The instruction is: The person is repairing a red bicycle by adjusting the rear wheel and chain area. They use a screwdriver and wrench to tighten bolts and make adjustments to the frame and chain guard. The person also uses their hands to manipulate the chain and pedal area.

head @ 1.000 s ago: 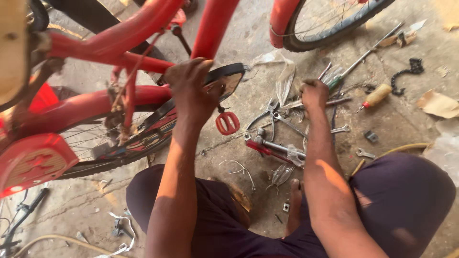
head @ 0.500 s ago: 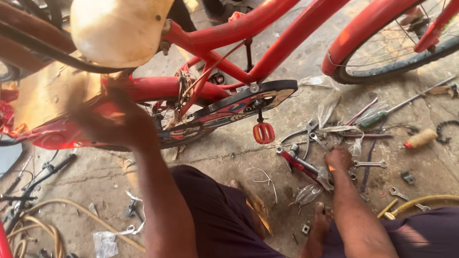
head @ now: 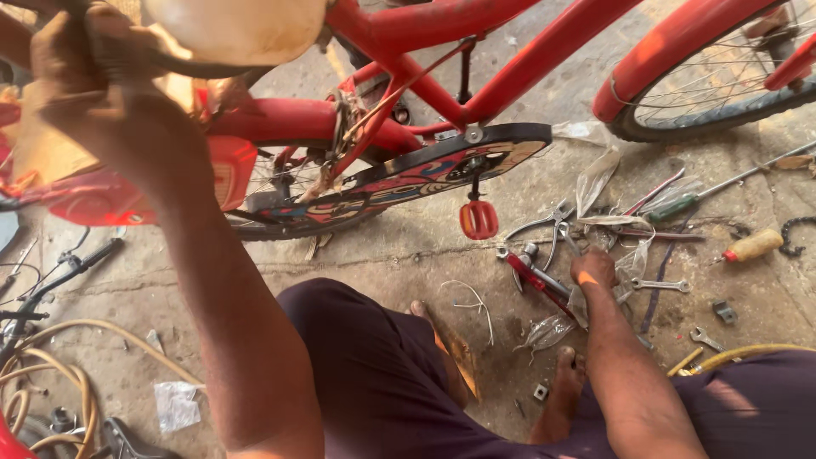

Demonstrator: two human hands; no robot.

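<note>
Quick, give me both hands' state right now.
Left hand: closed around the bicycle's dark bar by the seat.
Right hand: down among tools on the floor; grip cannot be told.

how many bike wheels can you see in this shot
2. The rear wheel sits behind the chain guard at centre left, mostly hidden by red parts. The other wheel is at top right, cut off by the frame edge.

One red bicycle [head: 476, 76], one orange pedal [head: 478, 219], one chain guard [head: 442, 166], two hands, left hand [head: 93, 76] and right hand [head: 593, 267], two bare feet, one green-handled screwdriver [head: 676, 206], one small orange-capped bottle [head: 752, 246], two spanners [head: 661, 286], one pair of pliers [head: 544, 228]
</note>
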